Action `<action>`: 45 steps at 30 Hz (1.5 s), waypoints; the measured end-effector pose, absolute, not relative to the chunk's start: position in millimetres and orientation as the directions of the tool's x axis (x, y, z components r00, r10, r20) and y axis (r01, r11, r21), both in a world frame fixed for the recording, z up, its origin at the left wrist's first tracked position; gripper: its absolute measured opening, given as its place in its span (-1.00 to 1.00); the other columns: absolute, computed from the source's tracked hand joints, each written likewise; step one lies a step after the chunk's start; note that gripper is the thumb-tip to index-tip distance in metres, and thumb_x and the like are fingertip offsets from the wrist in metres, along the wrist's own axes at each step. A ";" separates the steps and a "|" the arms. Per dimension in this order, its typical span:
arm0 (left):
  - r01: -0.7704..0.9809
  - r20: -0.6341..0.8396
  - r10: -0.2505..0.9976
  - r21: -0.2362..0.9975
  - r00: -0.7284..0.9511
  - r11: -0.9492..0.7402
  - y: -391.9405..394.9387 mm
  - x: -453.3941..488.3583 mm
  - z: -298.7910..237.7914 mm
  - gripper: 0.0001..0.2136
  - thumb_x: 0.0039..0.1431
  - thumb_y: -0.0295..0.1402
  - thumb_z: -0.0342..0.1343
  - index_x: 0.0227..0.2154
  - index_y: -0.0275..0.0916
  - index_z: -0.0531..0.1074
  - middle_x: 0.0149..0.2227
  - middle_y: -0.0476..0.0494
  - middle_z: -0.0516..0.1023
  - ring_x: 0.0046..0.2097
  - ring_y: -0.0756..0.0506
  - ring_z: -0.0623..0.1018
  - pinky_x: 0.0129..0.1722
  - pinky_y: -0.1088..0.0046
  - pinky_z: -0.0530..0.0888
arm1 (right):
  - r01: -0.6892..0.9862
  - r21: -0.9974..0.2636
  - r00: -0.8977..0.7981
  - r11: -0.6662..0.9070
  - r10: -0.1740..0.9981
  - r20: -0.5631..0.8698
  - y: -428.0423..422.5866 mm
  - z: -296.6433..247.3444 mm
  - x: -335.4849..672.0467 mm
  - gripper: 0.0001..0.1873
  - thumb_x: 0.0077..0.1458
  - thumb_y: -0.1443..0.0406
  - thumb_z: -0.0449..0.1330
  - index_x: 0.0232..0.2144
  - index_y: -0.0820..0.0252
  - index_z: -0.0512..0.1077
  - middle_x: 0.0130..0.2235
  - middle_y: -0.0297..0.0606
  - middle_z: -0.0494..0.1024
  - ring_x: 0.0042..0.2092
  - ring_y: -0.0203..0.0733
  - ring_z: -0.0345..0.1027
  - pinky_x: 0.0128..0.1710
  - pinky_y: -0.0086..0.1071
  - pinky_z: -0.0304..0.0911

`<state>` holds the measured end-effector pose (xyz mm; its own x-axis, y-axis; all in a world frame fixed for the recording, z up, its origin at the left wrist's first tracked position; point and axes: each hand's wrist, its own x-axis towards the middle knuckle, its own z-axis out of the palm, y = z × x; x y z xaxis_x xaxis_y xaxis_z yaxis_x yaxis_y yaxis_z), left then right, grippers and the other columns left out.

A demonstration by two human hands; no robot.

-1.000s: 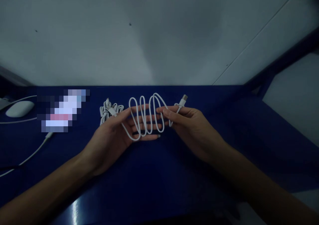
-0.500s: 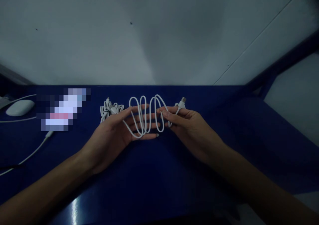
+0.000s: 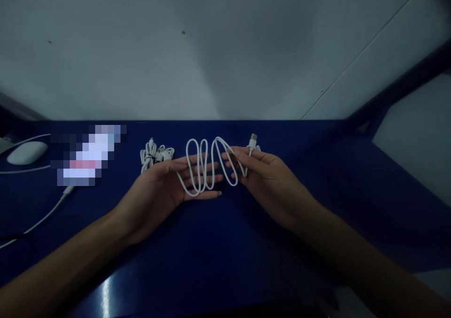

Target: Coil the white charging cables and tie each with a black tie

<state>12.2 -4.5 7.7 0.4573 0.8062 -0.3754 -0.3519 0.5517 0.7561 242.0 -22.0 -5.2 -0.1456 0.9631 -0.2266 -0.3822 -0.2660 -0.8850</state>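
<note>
A white USB cable (image 3: 200, 167) stretches between my hands in several loose loops, above the blue tabletop (image 3: 218, 252). My left hand (image 3: 155, 196) is palm up beneath the loops, its fingers extended under them and its thumb holding the cable's left part. With thumb and fingers, my right hand (image 3: 271, 172) pinches the other side of the cable. The metal-tipped USB plug (image 3: 252, 142) sticks up above the right fingers. Just behind the left hand lies a bundle of white cables (image 3: 149, 156) bound with a dark tie, partly covered by that hand.
At the left lies a blurred-out, bright phone-like object (image 3: 88, 153) with a white cord (image 3: 49, 212) running from its lower end. Farther left sits a smooth white mouse-shaped object (image 3: 27, 153). A pale wall (image 3: 141, 73) rises behind the table.
The right-hand loops have spread and tilted rightward between my hands. The USB plug has turned more upright and shifted slightly left. Both hands keep hold of the cable.
</note>
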 end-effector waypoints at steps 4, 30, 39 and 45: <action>-0.361 -0.404 0.807 0.743 0.430 0.564 -3.5 11.4 7.3 -0.69 0.44 -0.42 0.11 0.06 -0.38 0.70 0.26 -0.53 0.67 0.31 -0.52 0.63 0.14 -0.09 0.70 | -0.368 -0.890 -0.098 -0.268 0.963 -0.249 -22.1 -5.3 241.7 -0.85 0.37 0.15 0.45 -0.13 0.07 0.76 0.04 -0.20 0.71 0.17 -0.05 0.54 0.38 -0.10 0.33; -0.347 -0.439 0.810 0.745 0.389 0.570 -2.8 14.0 8.6 -0.67 0.43 -0.41 0.13 0.09 -0.40 0.70 0.26 -0.54 0.67 0.32 -0.50 0.63 0.24 -0.11 0.67 | -0.370 -0.883 -0.147 -0.290 0.956 -0.252 -21.1 -7.6 240.9 -0.75 0.31 0.14 0.50 -0.05 0.12 0.72 0.13 -0.10 0.70 0.23 0.01 0.54 0.38 -0.10 0.34; -0.352 -0.417 0.809 0.746 0.415 0.565 -2.9 11.5 6.3 -0.70 0.45 -0.41 0.11 0.02 -0.38 0.72 0.26 -0.52 0.67 0.35 -0.50 0.60 0.24 -0.09 0.67 | -0.318 -0.908 -0.073 -0.272 0.962 -0.263 -21.7 -5.6 236.9 -0.92 0.32 0.30 0.40 -0.17 0.12 0.72 -0.10 -0.16 0.70 -0.01 -0.05 0.57 0.18 -0.09 0.41; -0.351 -0.427 0.804 0.740 0.414 0.574 -2.6 12.2 6.5 -0.66 0.47 -0.40 0.10 0.11 -0.44 0.68 0.32 -0.57 0.62 0.35 -0.52 0.60 0.24 -0.10 0.67 | -0.235 -0.948 -0.081 -0.216 0.976 -0.202 -21.3 -6.7 234.6 -0.73 0.39 0.21 0.24 -0.29 0.13 0.70 -0.22 -0.15 0.66 -0.13 -0.03 0.53 0.01 -0.10 0.41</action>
